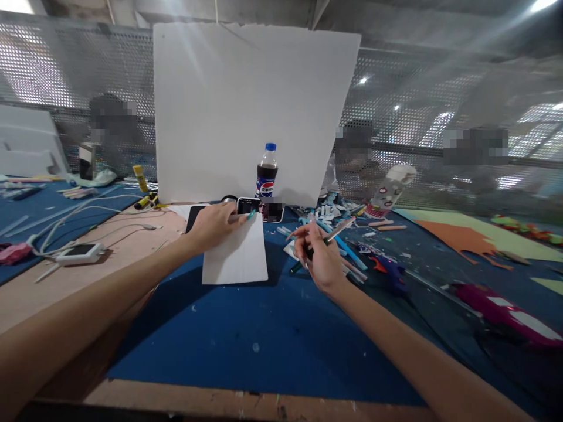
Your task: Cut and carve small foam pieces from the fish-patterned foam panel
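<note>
My left hand (216, 225) pinches the upper part of a white sheet of paper (234, 262) above the blue mat (246, 340). A teal nail shows at its fingertip, close to a phone (275, 212) that leans in front of a cola bottle (267, 173). My right hand (320, 253) is closed around a slim pen-like tool (341, 228), with a pale, metallic-looking end up to the right and a dark green end down to the left. Its exact kind is unclear. Blue and clear sticks (352, 252) lie just beyond this hand.
A white board (255, 105) stands behind the bottle. Paper scraps (334, 208) and a patterned tumbler (389, 190) are at back right. Two glue guns, one blue (391, 275), one magenta (505, 313), lie right with cords. Cables and a white device (81, 254) lie left.
</note>
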Tool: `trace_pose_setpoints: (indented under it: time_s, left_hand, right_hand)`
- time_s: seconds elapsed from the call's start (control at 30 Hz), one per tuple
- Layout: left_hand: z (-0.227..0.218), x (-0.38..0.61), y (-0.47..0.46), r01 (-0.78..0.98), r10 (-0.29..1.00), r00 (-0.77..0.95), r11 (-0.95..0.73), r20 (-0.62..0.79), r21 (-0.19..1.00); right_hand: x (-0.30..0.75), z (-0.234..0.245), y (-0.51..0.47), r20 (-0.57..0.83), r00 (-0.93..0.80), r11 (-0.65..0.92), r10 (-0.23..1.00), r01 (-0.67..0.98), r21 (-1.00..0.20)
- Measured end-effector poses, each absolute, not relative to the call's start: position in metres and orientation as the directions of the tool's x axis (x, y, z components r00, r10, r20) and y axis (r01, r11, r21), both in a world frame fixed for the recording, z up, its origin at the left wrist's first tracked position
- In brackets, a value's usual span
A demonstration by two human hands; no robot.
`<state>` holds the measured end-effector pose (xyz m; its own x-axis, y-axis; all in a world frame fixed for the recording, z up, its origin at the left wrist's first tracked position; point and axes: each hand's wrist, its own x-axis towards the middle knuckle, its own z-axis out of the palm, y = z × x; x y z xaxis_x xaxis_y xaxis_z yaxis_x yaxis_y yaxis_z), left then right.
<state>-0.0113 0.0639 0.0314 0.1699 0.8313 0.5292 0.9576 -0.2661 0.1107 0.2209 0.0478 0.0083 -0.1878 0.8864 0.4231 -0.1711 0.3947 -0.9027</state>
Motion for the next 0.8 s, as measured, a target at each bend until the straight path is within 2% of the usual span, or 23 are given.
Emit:
trace_pose_setpoints:
  time_s: [0.17,0.33,0.43,0.57,0.8]
  left_hand:
    - [0.029,-0.012,0.065,0.96,0.853,0.151,-0.247,0.5,0.132]
    - [0.028,-0.013,0.067,0.952,0.856,0.157,-0.264,0.493,0.155]
    - [0.026,-0.012,0.068,0.952,0.866,0.139,-0.251,0.48,0.177]
    - [0.015,-0.01,0.07,0.935,0.917,0.092,-0.213,0.387,0.283]
    - [-0.011,-0.008,0.077,0.902,0.946,0.092,-0.211,0.311,0.376]
  right_hand:
    - [0.22,0.013,0.046,0.368,-0.227,0.345,0.902,-0.137,-0.929]
    - [0.218,0.008,0.051,0.321,-0.308,0.258,0.896,-0.227,-0.939]
    - [0.218,0.004,0.055,0.35,-0.345,0.271,0.871,-0.258,-0.927]
    - [0.219,0.003,0.058,0.385,-0.4,0.286,0.831,-0.287,-0.914]
    - [0.218,0.001,0.056,0.307,-0.483,0.192,0.82,-0.274,-0.943]
